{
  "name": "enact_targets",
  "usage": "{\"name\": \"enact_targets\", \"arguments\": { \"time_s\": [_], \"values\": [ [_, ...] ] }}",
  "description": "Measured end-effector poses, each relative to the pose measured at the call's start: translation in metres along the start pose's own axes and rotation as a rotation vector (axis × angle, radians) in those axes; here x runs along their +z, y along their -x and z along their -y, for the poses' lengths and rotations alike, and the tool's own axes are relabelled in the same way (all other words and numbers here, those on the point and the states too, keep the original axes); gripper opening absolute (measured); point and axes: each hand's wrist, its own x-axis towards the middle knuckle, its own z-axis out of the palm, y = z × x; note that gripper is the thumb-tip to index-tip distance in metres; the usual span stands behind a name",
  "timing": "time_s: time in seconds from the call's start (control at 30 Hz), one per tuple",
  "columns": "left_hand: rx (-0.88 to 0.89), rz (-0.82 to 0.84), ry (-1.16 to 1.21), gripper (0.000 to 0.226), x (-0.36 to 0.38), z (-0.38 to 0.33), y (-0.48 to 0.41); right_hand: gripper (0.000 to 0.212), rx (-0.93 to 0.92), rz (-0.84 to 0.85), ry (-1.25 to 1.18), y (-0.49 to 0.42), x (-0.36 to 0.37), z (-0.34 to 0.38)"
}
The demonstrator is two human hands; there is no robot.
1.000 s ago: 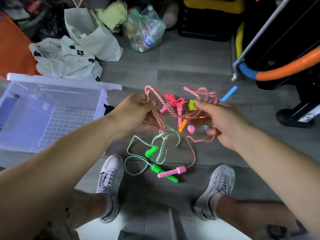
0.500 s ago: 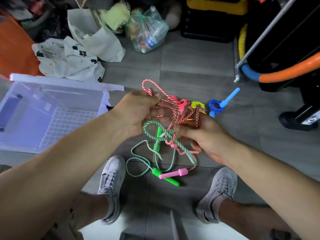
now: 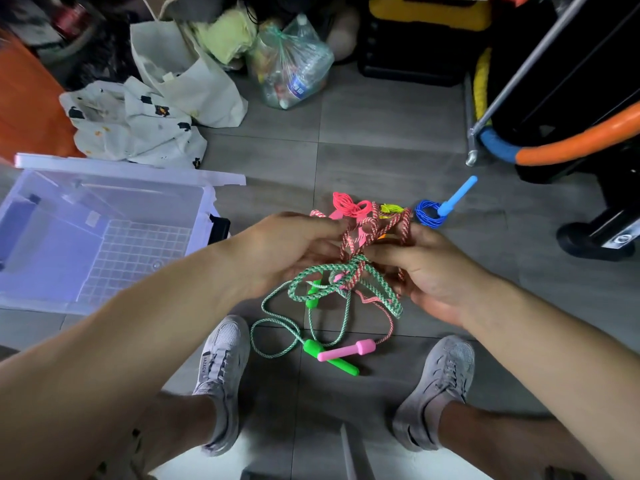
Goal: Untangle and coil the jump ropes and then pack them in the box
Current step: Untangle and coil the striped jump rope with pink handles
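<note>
Between my feet I hold a tangle of jump ropes above the grey floor. My left hand (image 3: pixel 291 251) grips the pink-and-white braided rope (image 3: pixel 353 240) at the top of the knot. My right hand (image 3: pixel 429 271) pinches the same tangle from the right, where the green-and-white rope (image 3: pixel 332 282) loops across it. Their loose ends hang to the floor, where a green handle (image 3: pixel 329 356) and a pink handle (image 3: pixel 348 351) lie crossed. A coiled blue rope (image 3: pixel 429 213) with its blue handle, a pink coil (image 3: pixel 346 202) and a yellow bundle (image 3: pixel 391 209) lie beyond my hands. The clear plastic box (image 3: pixel 104 237) stands open at the left.
My two grey shoes (image 3: pixel 221 379) flank the hanging ropes. White bags and cloth (image 3: pixel 138 123) and a clear bag of bottles (image 3: pixel 291 71) lie at the back. An orange-and-blue padded bar (image 3: pixel 561 147) and black equipment stand at the right.
My hands have come close together and lower over the tangle. My right hand moved from the far side to grip beneath the knot. The blue coil now lies uncovered on the floor.
</note>
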Motion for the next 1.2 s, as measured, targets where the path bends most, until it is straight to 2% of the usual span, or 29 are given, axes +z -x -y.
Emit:
{"name": "enact_targets", "arguments": {
  "time_s": [0.1, 0.17, 0.23, 0.3, 0.33, 0.37, 0.43, 0.53, 0.6, 0.67, 0.73, 0.8, 0.9, 0.97, 1.07, 1.2],
  "values": [
    [0.062, 0.065, 0.001, 0.018, 0.002, 0.001, 0.005, 0.02, 0.035, -0.024, -0.058, -0.001, -0.002, 0.0],
    [0.126, 0.136, -0.133, 0.012, 0.005, 0.0, 0.012, 0.015, 0.042, -0.048, -0.084, -0.001, -0.002, 0.0],
    [0.187, 0.082, -0.363, 0.034, 0.011, 0.003, 0.016, 0.019, 0.063, -0.065, -0.117, -0.001, -0.001, 0.0],
    [0.203, -0.083, -0.535, 0.067, 0.015, 0.009, 0.018, 0.03, 0.08, -0.08, -0.142, -0.003, 0.0, 0.0],
    [0.223, -0.135, -0.582, 0.075, 0.016, 0.012, 0.02, 0.033, 0.082, -0.083, -0.152, -0.003, 0.001, 0.0],
    [0.266, -0.158, -0.625, 0.071, 0.016, 0.015, 0.018, 0.036, 0.081, -0.082, -0.159, -0.003, 0.002, 0.0],
    [0.348, -0.156, -0.706, 0.048, 0.012, 0.018, 0.015, 0.041, 0.076, -0.086, -0.162, -0.002, 0.004, 0.0],
    [0.359, -0.118, -0.744, 0.017, 0.006, 0.015, 0.011, 0.043, 0.068, -0.082, -0.129, 0.0, 0.003, 0.001],
    [0.342, -0.089, -0.745, 0.007, 0.002, 0.014, 0.01, 0.044, 0.084, -0.033, -0.052, 0.002, 0.004, 0.001],
    [0.343, -0.095, -0.753, 0.005, -0.002, 0.012, 0.009, 0.034, 0.088, -0.046, 0.012, 0.0, 0.002, -0.001],
    [0.367, -0.142, -0.686, 0.004, -0.009, 0.008, 0.006, 0.03, 0.104, -0.097, 0.063, 0.0, 0.0, -0.004],
    [0.398, -0.159, -0.48, 0.009, -0.015, 0.002, 0.002, 0.029, 0.144, -0.124, 0.096, -0.001, -0.005, -0.007],
    [0.374, -0.085, 0.024, 0.012, -0.021, -0.013, 0.002, 0.052, 0.136, -0.18, 0.241, -0.004, -0.009, -0.013],
    [0.344, -0.018, 0.219, 0.013, -0.022, -0.022, 0.006, 0.064, 0.097, -0.168, 0.436, -0.005, -0.007, -0.016],
    [0.363, 0.108, 0.228, 0.012, -0.018, -0.027, 0.011, 0.074, 0.121, -0.032, 0.664, -0.005, -0.005, -0.024],
    [0.407, 0.259, 0.181, 0.006, -0.01, -0.032, 0.019, 0.043, 0.098, 0.05, 0.925, -0.01, -0.008, -0.035]
  ]
}}
